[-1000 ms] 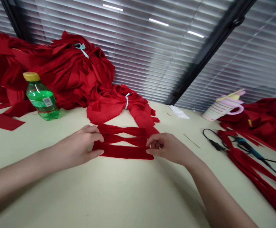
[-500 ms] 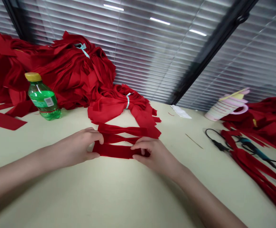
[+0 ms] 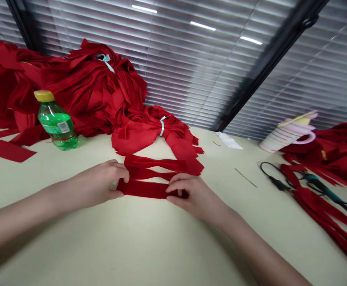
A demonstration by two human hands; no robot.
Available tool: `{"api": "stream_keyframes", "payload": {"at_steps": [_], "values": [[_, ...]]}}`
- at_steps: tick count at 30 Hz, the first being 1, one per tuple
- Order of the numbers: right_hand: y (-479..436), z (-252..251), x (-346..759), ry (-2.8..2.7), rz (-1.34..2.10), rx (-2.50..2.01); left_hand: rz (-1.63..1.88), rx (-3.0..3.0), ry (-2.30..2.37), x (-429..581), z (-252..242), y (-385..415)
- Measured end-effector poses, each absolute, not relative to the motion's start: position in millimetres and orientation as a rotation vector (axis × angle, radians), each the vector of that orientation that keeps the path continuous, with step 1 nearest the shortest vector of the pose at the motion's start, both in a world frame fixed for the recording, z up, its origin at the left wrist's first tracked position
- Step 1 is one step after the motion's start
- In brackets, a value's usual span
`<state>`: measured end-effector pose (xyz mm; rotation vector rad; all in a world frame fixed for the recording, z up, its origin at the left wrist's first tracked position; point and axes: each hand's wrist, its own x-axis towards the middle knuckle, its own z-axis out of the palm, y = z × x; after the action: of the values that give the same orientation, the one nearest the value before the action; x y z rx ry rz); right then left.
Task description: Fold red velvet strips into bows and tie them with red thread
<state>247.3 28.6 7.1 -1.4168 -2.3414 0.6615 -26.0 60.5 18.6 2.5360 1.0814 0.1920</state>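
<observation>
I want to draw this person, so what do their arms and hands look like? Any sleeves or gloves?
The left hand and right hand are bare: no gloves, rings or watch show. The left arm and right arm are bare too, with no sleeves in view.

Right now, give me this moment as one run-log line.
left hand: pinches strip end | right hand: pinches other end | strip: on table, before pile | bottle: upright, far left
</observation>
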Motion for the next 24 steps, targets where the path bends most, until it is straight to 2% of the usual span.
{"api": "stream_keyframes", "payload": {"at_steps": [17, 24], "values": [[25, -1, 236, -2.257, 0.483, -1.165, 0.176, 2.576, 1.043, -30, 12, 62], [27, -9, 236, -2.291, 0.482, -1.195, 0.184, 2.579, 1.039, -30, 10, 63]]}}
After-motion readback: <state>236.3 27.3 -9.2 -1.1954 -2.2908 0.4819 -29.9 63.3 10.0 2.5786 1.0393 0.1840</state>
